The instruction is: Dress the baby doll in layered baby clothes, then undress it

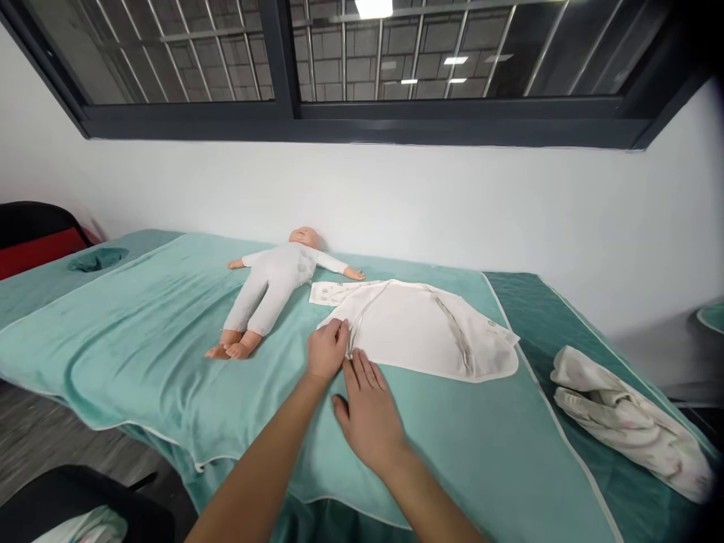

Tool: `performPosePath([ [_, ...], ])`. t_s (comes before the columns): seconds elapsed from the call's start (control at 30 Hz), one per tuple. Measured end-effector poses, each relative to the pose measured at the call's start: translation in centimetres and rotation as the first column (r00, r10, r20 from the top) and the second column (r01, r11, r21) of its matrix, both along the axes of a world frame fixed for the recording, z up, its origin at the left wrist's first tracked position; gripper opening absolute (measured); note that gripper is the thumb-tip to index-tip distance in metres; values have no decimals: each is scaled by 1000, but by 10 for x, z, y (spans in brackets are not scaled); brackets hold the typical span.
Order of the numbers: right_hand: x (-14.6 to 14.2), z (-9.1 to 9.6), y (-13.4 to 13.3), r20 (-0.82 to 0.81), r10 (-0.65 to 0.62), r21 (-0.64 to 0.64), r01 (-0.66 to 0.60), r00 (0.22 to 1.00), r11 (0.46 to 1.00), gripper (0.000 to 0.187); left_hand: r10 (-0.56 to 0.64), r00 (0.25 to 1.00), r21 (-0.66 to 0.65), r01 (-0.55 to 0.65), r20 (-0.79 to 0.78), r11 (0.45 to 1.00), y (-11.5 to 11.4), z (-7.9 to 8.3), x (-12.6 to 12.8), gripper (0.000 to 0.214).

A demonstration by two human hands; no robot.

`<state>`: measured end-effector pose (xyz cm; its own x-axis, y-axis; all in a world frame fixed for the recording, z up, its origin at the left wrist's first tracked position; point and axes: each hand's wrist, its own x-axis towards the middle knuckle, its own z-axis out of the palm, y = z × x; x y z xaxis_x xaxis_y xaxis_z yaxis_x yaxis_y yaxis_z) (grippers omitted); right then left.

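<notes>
"Two hands are to be entered. How are the fingers set?"

"Item one: left hand [326, 348], fingers curled shut, the near-left edge of the white garment [430, 332] pinched between thumb and fingertips. Item two: right hand [367, 411], fingers held straight and slightly spread, palm laid flat on the teal towel [170, 354], fingertips just beside the garment's near edge; whether the cloth is touched cannot be told."

"How is the garment laid?"

"Flat and opened out on the towel, just right of the doll [271, 290]. Its long axis is run across the bed: a printed sleeve is pointed left toward the doll's arm, and the rounded hem is pointed right toward the towel's border."

"And the doll?"

"Laid on its back in a pale suit, head toward the wall [452, 211], feet toward the near edge, arms spread."

"Further entries?"

"One crumpled pale cloth [627, 418], laid on the darker cover [543, 317] at the right, well apart from both hands. One round opening [99, 260] is sunk in the bed's left end; its contents cannot be made out."
</notes>
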<state>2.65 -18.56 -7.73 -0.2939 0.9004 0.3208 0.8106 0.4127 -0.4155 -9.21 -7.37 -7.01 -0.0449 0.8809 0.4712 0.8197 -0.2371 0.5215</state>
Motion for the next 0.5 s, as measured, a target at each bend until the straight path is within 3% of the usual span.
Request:
performPosePath([
  [0.1, 9, 1, 6, -115, -66, 14, 68, 991, 998, 58, -16, 997, -8, 16, 76, 1000, 1, 0, -1, 37],
  [0.23, 29, 8, 44, -174, -180, 51, 192, 968, 980, 53, -25, 986, -17, 29, 162, 999, 4, 1, -2, 38],
  [0.4, 43, 10, 103, 16, -260, -28, 260, 966, 965, 61, -38, 968, -38, 49, 250, 998, 6, 2, -2, 37],
  [0.5, 42, 2, 118, 156, -231, -37, 239, 960, 970, 66, -32, 956, -39, 46, 293, 998, 6, 2, -2, 37],
])
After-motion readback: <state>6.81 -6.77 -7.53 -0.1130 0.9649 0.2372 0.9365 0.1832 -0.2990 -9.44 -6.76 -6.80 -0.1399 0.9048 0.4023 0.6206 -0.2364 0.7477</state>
